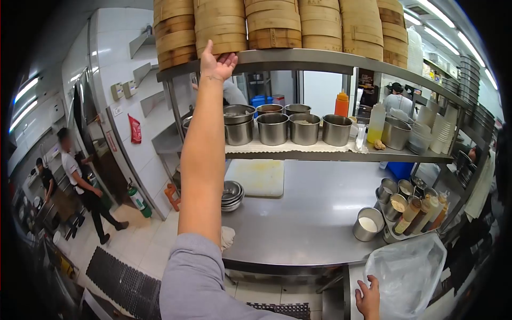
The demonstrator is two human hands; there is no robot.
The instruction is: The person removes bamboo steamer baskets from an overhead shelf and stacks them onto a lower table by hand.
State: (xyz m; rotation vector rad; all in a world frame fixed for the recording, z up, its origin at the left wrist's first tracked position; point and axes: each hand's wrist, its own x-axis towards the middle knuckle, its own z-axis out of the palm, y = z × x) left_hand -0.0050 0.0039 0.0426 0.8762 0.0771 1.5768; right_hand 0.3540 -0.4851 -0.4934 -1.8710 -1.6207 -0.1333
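My left hand (217,66) is raised to the top shelf's edge, palm up with its fingers apart, at the underside of a stack of bamboo steamers (220,26). The thumb points up against the lowest steamer; whether the fingers bear any weight is unclear. More stacks, such as one (272,24) to its right, stand along the shelf (298,58). Low at the right, my right hand (368,298) has its fingers spread and holds nothing. It is beside a clear plastic bag (405,272) that lines a container.
Steel pots (272,129) and squeeze bottles (342,104) stand on the middle shelf. On the steel counter (309,213) are a cutting board (256,178), stacked bowls (232,196), a pot of white contents (368,224) and sauce bottles (408,216). People (80,181) stand at left; another (397,98) is behind.
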